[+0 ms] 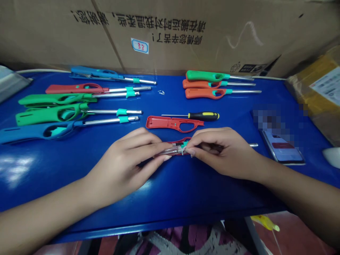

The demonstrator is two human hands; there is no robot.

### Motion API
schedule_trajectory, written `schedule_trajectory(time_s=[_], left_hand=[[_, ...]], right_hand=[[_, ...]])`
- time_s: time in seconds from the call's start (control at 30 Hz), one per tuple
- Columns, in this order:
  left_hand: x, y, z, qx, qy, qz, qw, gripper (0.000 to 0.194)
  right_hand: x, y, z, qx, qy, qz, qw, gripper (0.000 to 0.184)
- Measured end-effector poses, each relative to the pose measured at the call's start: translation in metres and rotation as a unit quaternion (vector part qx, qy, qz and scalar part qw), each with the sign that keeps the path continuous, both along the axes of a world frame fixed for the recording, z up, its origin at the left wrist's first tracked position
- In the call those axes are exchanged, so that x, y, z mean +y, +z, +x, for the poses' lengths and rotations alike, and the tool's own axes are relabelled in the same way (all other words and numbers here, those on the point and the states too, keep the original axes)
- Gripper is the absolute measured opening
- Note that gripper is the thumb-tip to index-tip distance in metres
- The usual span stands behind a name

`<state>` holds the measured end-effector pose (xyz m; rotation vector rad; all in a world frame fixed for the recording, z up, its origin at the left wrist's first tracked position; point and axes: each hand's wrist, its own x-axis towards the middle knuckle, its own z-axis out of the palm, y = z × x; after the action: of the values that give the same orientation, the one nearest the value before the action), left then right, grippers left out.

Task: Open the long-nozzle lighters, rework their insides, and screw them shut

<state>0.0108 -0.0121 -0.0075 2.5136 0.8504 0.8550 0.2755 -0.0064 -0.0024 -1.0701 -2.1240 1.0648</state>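
Observation:
My left hand (130,157) is closed around a clear fuel tank (170,151) of a long-necked gas lighter. The tank lies at an opened red lighter shell (188,139), mostly covered by my fingers. My right hand (225,148) pinches at the tank's right end, beside a small teal part (184,144); what its fingertips hold is too small to make out. The metal tip (253,145) of a lighter tube shows past my right hand. Just beyond lie the other red shell half (166,122) and a black-and-yellow screwdriver (204,115).
Several lighters, including a green one (50,114), lie at the left. An orange lighter (199,93) is among those at the back right, and small screws (161,92) lie between the groups. A phone (283,147) rests at the right; a cardboard box (170,53) stands behind.

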Motion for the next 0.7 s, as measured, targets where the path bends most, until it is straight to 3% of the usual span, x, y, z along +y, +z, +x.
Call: schedule_trajectory(time_s=[0.1, 0.3, 0.7], left_hand=[[0.0006, 0.0009, -0.0007, 0.009, 0.003, 0.000, 1.000, 0.023], [0.0053, 0.0033, -0.0047, 0.066, -0.007, -0.003, 0.998, 0.025], [0.0074, -0.0028, -0.0083, 0.072, 0.021, 0.003, 0.997, 0.026]], right_hand=[[0.0003, 0.0011, 0.0002, -0.014, 0.008, 0.023, 1.000, 0.012], [-0.0023, 0.0045, 0.0023, -0.080, 0.017, 0.150, 0.985, 0.013], [0.0004, -0.0007, 0.0069, -0.153, 0.015, 0.137, 0.979, 0.027]])
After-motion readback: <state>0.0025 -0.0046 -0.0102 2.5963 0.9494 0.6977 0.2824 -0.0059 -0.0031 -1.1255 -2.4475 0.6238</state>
